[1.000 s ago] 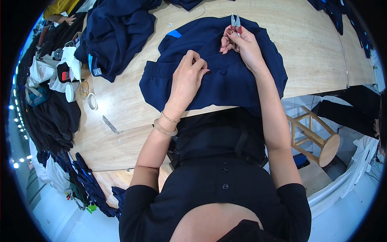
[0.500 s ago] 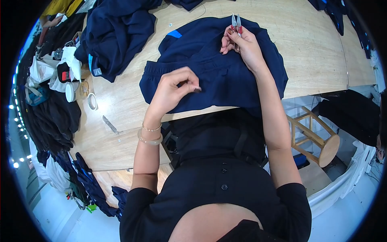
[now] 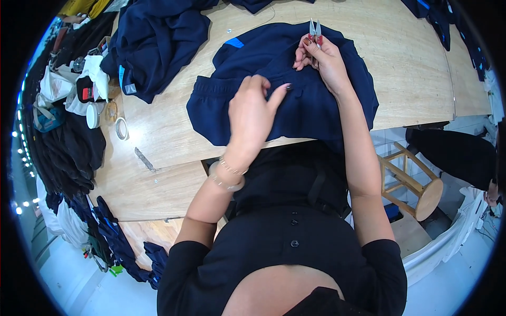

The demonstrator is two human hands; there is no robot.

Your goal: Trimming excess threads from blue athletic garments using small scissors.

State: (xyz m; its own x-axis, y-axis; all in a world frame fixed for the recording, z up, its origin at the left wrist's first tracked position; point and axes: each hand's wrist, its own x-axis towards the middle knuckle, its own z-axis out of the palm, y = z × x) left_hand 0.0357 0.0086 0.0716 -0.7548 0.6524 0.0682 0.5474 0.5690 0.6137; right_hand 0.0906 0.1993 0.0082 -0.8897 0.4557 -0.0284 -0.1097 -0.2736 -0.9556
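A navy garment (image 3: 311,116) with a gathered elastic waistband and a light blue patch lies spread on the table before me. My left hand (image 3: 250,113) is over its middle, thumb stretched away from the bent fingers, with nothing visible between them. Whether its fingertips touch the cloth I cannot tell. In my right hand (image 3: 331,64) is a pair of thread snips (image 3: 315,34) with red handles, their two blades apart and pointing away from me. That hand is above the right part of the garment, its lower fingers curled close to the fabric.
Another navy garment (image 3: 158,47) lies heaped at the far left of the wooden table (image 3: 416,79). A tape roll (image 3: 121,128) and a white round container (image 3: 93,115) sit near the left edge. A wooden stool (image 3: 429,199) stands at the right, beside dark cloth (image 3: 448,150).
My left hand has moved right and away from me across the garment, and its thumb has spread from the fingers. My right hand stays almost in place with the snips.
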